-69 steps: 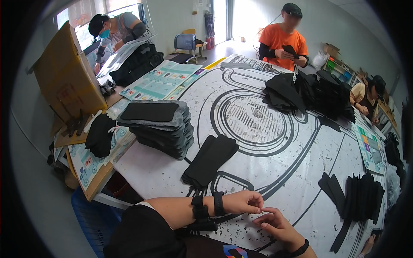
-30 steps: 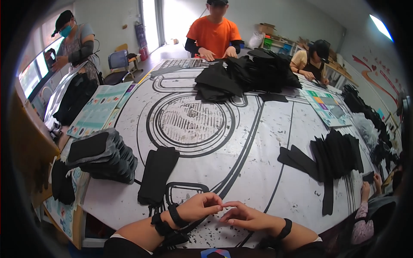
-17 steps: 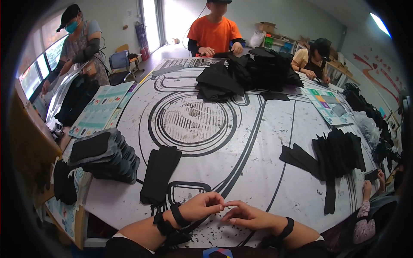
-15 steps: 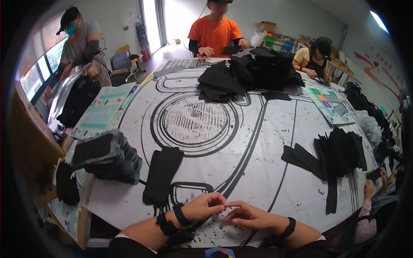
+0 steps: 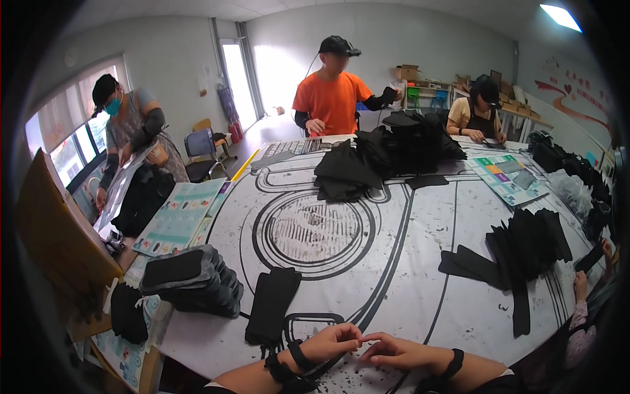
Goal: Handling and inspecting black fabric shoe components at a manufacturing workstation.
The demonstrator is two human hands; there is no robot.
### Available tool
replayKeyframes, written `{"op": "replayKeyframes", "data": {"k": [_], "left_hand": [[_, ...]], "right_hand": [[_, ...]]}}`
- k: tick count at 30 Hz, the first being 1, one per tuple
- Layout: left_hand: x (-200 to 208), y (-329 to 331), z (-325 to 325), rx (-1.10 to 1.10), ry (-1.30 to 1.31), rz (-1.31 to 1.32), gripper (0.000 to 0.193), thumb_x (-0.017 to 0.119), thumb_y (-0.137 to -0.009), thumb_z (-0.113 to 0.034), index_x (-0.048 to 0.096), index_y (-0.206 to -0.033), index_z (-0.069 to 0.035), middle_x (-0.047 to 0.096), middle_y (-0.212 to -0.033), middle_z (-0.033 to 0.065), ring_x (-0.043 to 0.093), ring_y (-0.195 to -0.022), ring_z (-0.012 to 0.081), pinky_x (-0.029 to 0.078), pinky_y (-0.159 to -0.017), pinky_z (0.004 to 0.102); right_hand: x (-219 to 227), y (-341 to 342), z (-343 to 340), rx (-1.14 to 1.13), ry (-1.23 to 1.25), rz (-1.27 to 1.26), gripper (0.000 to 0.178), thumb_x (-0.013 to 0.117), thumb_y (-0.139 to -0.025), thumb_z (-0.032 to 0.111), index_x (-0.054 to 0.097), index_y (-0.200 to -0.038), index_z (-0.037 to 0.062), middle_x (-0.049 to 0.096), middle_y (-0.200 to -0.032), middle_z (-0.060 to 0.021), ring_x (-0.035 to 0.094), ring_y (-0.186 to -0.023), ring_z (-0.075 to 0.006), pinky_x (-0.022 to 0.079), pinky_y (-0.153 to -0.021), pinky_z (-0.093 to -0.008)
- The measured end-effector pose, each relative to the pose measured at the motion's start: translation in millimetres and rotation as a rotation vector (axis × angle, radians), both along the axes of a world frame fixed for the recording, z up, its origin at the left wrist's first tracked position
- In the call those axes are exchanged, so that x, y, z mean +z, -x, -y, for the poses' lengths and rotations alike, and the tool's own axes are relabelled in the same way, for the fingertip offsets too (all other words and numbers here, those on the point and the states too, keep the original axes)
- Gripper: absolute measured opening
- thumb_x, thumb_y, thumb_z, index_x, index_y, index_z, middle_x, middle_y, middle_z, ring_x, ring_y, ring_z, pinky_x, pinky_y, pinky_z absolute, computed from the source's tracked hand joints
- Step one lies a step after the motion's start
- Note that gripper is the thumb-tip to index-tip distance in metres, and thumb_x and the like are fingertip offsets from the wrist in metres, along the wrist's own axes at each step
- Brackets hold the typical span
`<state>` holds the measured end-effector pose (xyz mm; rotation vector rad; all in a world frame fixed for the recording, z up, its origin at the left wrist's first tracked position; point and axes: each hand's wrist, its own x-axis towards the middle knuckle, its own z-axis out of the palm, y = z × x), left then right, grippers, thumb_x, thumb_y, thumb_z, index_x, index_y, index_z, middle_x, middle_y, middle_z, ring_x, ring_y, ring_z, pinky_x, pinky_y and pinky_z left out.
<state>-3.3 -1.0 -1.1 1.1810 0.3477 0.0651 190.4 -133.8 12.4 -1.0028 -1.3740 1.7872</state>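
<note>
My left hand [image 5: 335, 342] and my right hand [image 5: 394, 350] are over the near edge of the table, their fingertips meeting in front of me. The fingers of both are loosely bent and apart, and I see nothing held in them. Black bands circle both wrists. Just beyond my left hand lies a flat stack of black fabric pieces [image 5: 273, 305]. Farther left stands a tall stack of grey and black padded fabric pieces [image 5: 190, 279]. Off to the right of my right hand is a fanned pile of black fabric strips [image 5: 525, 249].
A large black fabric heap [image 5: 410, 144] covers the table's far side. Printed boards [image 5: 176, 217] lie at left and another board [image 5: 505, 177] at right. A person in orange [image 5: 335, 105] stands opposite; others work at left, far right and near right. A black bundle [image 5: 128, 312] hangs at left.
My view has tilted up, so the table sits lower in the picture. My hands keep their fingertips together. The person in orange has moved a hand outward to the right.
</note>
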Motion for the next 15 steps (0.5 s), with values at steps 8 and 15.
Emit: {"op": "replayKeyframes", "data": {"k": [8,15], "left_hand": [[4.9,-1.2,-3.1,0.021,0.026,-0.024,0.016,0.06,-0.088,-0.013,0.054,-0.099,-0.004,0.058,-0.086,-0.0003,0.053,-0.078,0.0072,0.043,-0.072,0.0204],[2.6,-0.8,-2.7,0.042,0.019,-0.051,0.015,0.06,-0.087,-0.011,0.054,-0.099,-0.004,0.058,-0.086,0.0005,0.055,-0.079,0.0078,0.044,-0.073,0.0202]], "right_hand": [[3.3,-0.1,-3.3,-0.01,0.025,-0.012,0.05,0.048,-0.095,0.018,0.023,-0.137,0.0115,0.055,-0.117,-0.0126,0.05,-0.106,-0.0156,0.039,-0.094,-0.0305],[-3.2,-1.4,-3.6,-0.009,-0.034,-0.013,0.05,0.048,-0.095,0.019,0.024,-0.137,0.011,0.056,-0.116,-0.0135,0.051,-0.109,-0.0169,0.037,-0.096,-0.0309]]}}
